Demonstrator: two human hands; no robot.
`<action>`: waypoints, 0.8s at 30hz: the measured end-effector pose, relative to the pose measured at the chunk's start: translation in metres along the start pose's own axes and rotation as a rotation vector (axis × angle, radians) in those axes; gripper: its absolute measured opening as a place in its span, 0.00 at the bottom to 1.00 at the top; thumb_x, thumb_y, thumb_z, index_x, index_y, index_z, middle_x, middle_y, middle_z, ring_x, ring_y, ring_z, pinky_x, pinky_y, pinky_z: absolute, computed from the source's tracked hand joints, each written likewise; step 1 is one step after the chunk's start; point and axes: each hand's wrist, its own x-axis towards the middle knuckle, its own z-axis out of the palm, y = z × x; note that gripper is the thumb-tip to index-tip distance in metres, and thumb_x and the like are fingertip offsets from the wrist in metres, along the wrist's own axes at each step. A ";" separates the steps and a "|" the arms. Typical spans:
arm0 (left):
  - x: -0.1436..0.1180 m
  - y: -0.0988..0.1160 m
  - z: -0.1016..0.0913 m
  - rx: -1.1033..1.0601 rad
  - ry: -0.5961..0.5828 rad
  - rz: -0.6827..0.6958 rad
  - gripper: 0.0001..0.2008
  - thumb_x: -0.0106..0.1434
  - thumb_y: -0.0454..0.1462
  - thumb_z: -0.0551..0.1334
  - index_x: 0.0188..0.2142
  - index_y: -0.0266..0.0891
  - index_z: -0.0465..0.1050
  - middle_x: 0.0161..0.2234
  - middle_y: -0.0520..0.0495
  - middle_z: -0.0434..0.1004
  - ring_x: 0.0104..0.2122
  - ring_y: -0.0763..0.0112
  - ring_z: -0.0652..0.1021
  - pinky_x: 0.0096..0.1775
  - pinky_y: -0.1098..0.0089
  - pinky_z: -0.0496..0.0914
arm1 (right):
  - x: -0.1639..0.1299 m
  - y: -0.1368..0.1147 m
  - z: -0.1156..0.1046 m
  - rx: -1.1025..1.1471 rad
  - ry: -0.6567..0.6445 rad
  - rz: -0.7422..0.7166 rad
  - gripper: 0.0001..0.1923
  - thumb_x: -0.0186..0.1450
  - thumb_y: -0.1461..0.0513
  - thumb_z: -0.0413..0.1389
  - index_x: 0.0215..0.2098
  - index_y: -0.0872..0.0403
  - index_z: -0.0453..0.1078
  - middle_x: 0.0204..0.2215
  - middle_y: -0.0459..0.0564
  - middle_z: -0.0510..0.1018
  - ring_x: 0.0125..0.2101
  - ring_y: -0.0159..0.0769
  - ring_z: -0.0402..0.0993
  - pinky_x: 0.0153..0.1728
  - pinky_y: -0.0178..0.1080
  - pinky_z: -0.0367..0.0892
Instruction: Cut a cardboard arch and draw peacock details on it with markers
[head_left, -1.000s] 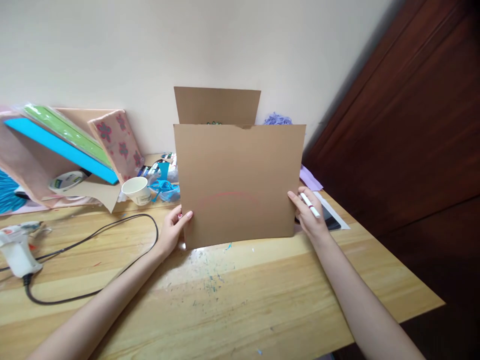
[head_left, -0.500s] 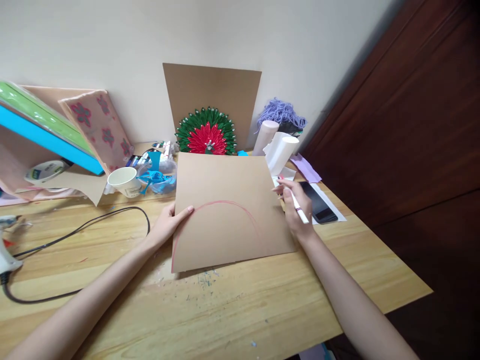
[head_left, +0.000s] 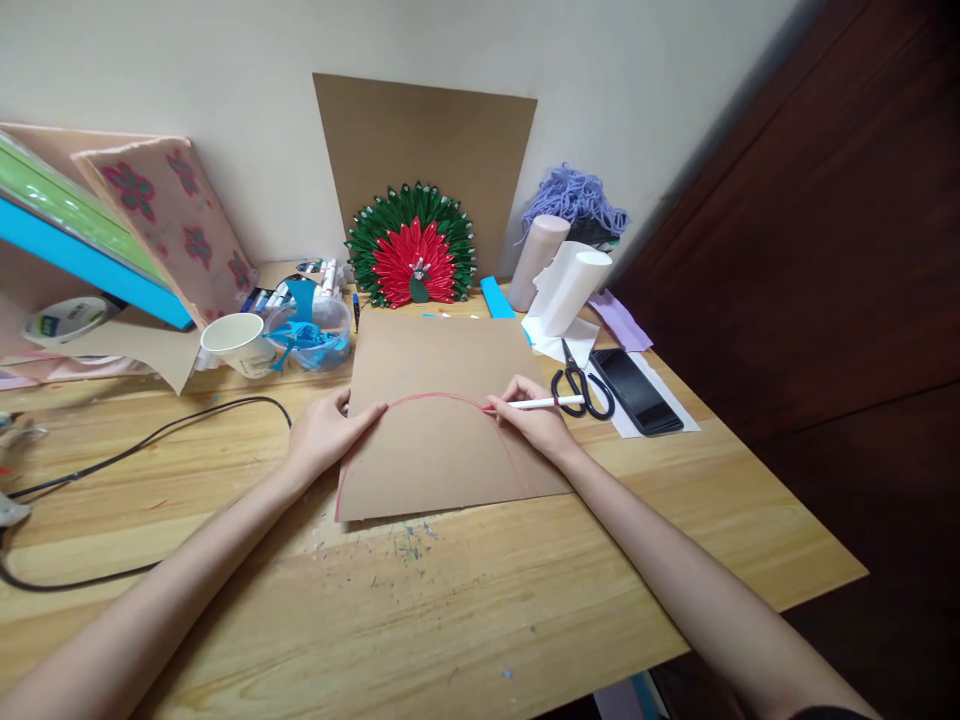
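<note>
A brown cardboard sheet (head_left: 420, 450) lies on the wooden table in front of me, with a red arch-shaped line (head_left: 439, 394) drawn across it. My left hand (head_left: 328, 430) grips the sheet's left edge, thumb on top beside the line and fingers mostly hidden at the edge. Between the fingers of my right hand (head_left: 536, 415) is a white felt-tip marker (head_left: 544, 402) with a red tip. That tip meets the arch on its right side, and the hand rests on the sheet. Black-handled scissors (head_left: 576, 385) lie just right of the sheet.
Behind the sheet stands a red and green peacock-like ornament (head_left: 411, 250) against a cardboard panel (head_left: 427, 130). A paper cup (head_left: 238, 345) and a plastic bowl (head_left: 319, 345) of blue scraps are at left, near a black cable (head_left: 187, 420). White rolls and a phone (head_left: 637, 390) sit right.
My right hand has moved left from the sheet's right edge and turned, bringing the marker tip down to the red line. The scissors have come into sight. My left hand keeps its hold.
</note>
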 end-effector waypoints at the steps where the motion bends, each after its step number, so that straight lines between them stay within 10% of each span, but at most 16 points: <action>1: 0.000 0.000 0.000 0.005 -0.003 0.005 0.19 0.49 0.48 0.62 0.36 0.38 0.77 0.33 0.40 0.81 0.32 0.54 0.78 0.27 0.67 0.67 | 0.000 0.001 0.000 -0.011 0.003 -0.011 0.16 0.57 0.53 0.58 0.22 0.52 0.59 0.17 0.43 0.72 0.19 0.31 0.68 0.21 0.32 0.59; 24: -0.002 0.000 0.003 0.129 0.009 0.012 0.17 0.50 0.49 0.60 0.31 0.39 0.76 0.27 0.43 0.79 0.29 0.58 0.77 0.24 0.70 0.61 | 0.001 0.000 -0.011 -0.224 -0.058 0.008 0.12 0.53 0.63 0.53 0.18 0.51 0.53 0.12 0.38 0.64 0.16 0.29 0.60 0.20 0.32 0.52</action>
